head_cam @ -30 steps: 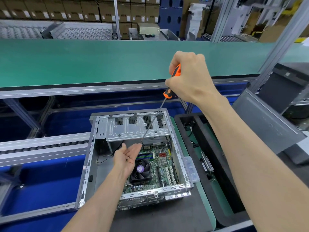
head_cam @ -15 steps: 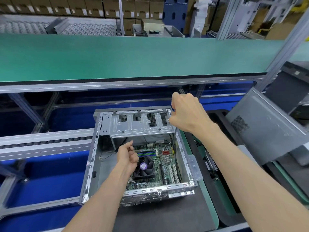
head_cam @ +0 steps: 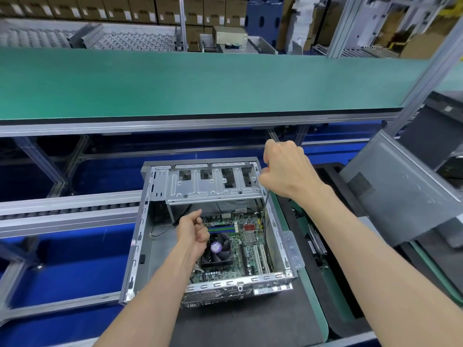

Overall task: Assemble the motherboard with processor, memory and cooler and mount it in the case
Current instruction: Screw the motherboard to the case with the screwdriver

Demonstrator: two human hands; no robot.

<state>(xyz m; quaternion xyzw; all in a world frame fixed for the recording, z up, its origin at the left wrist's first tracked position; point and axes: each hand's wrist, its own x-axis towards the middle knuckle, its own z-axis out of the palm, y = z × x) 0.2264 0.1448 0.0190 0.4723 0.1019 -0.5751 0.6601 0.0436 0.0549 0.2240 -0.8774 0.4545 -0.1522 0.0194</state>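
Motherboard (head_cam: pixel 234 244) sits inside the case (head_cam: pixel 140 236), cooler (head_cam: pixel 218 247) and memory fitted — processor hidden beneath. Right hand (head_cam: pixel 285 169) grasps the screwdriver (head_cam: pixel 264 209), shaft reaching the board's 2 o'clock corner. Left hand (head_cam: pixel 193 232) is curled at 9 o'clock of the cooler; contents cannot be told. Judged: screwing-down underway — remaining screws unconfirmed.

Your way into the case (head_cam: pixel 140 234) is from above only. The drive cage (head_cam: pixel 213 184) roofs its upper part in the frame, and metal walls close the sides. Left of centre, bare floor beside the motherboard (head_cam: pixel 240 249) leaves room. The cooler (head_cam: pixel 216 249) rises mid-board; your left hand (head_cam: pixel 193 234) hovers beside it, and the screwdriver (head_cam: pixel 264 209) shaft crowds the right wall.
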